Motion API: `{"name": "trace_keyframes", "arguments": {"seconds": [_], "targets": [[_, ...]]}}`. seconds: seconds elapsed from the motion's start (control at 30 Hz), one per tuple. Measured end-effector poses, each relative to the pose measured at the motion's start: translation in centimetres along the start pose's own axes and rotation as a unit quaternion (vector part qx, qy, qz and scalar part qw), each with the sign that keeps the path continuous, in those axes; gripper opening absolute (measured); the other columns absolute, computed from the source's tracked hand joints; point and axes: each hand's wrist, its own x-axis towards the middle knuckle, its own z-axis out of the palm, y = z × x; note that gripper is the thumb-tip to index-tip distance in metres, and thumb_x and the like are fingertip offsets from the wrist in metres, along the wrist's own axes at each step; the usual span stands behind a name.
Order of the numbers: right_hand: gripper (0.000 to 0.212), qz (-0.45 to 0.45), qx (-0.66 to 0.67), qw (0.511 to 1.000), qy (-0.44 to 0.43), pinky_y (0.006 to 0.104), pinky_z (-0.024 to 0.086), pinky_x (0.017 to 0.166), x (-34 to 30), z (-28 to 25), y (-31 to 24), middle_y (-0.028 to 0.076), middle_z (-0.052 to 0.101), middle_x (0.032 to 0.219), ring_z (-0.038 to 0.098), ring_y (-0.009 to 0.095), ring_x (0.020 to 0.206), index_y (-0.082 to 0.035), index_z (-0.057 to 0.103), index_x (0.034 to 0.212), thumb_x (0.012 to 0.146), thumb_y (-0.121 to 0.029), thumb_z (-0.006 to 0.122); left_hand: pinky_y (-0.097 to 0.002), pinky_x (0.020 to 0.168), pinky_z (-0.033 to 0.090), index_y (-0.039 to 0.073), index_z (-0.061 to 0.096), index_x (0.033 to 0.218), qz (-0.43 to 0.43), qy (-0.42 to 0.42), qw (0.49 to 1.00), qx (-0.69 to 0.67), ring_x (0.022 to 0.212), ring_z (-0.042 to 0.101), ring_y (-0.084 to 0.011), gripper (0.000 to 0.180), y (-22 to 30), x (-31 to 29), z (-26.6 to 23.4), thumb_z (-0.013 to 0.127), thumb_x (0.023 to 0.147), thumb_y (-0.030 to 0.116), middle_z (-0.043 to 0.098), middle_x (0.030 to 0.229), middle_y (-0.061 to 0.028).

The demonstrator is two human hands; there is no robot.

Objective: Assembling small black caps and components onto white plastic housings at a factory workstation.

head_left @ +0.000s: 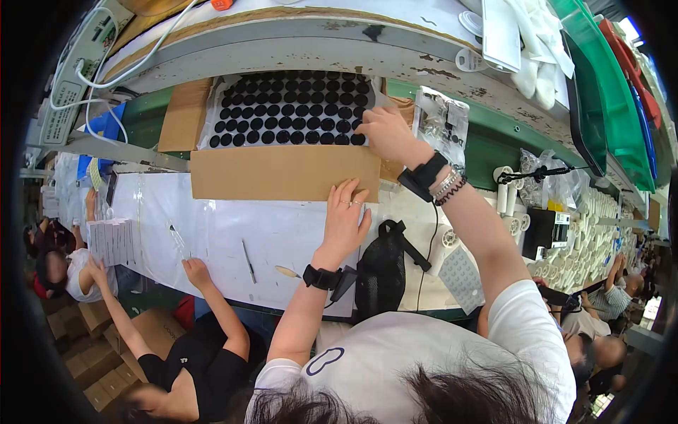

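Observation:
An open cardboard box (282, 173) stands on the bench, its near flap folded down toward me. Inside, rows of round black caps (289, 109) lie on a pale liner. My right hand (387, 134) reaches over the box's right edge, fingers bent and drawn together at the caps on that side. Whatever its fingertips hold, if anything, is hidden. My left hand (345, 222) rests on the lower edge of the near flap, fingers stretched out and apart. Both wrists wear black strapped devices.
A pen (249, 261) lies on the white bench top, left of a black mesh bag (381, 272). Right of them are a grey dimpled tray (462, 279) and many white cylindrical parts (586, 240). A shelf edge (282, 46) crosses behind the box. Another person's hand (196, 272) works at left.

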Motion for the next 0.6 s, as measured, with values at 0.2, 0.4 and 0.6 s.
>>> {"name": "trace_keyframes", "arguments": {"seconds": [0.2, 0.4, 0.6], "targets": [[0.029, 0.048, 0.130, 0.978, -0.154, 0.0385, 0.049, 0.077, 2.0, 0.4, 1.2, 0.010, 0.064, 0.090, 0.061, 0.026, 0.089, -0.014, 0.066, 0.097, 0.068, -0.016, 0.069, -0.0494, 0.103, 0.027, 0.004, 0.054, 0.108, 0.005, -0.009, 1.000, -0.011, 0.119, 0.038, -0.0362, 0.033, -0.6, 0.2, 0.5, 0.060, 0.075, 0.006, 0.042, 0.126, -0.0167], [0.033, 0.027, 0.066, 0.977, -0.201, 0.0382, 0.050, 0.070, 2.8, 0.1, 1.0, 0.009, 0.066, 0.086, 0.062, 0.027, 0.084, -0.011, 0.064, 0.099, 0.068, -0.019, 0.071, -0.0492, 0.104, 0.027, 0.004, 0.054, 0.107, -0.005, -0.003, 1.000, -0.009, 0.120, 0.038, -0.0362, 0.033, -0.7, -0.1, 0.7, 0.060, 0.075, 0.006, 0.042, 0.126, -0.0164], [0.032, -0.001, 0.064, 0.978, -0.199, 0.0379, 0.050, 0.070, 2.7, 0.3, 1.8, 0.010, 0.065, 0.088, 0.062, 0.028, 0.083, -0.009, 0.063, 0.097, 0.068, -0.018, 0.071, -0.0494, 0.104, 0.027, 0.005, 0.054, 0.106, -0.004, -0.014, 1.000, -0.013, 0.120, 0.037, -0.0358, 0.031, -1.0, 0.1, 0.8, 0.060, 0.075, 0.006, 0.042, 0.126, -0.0161]]}}
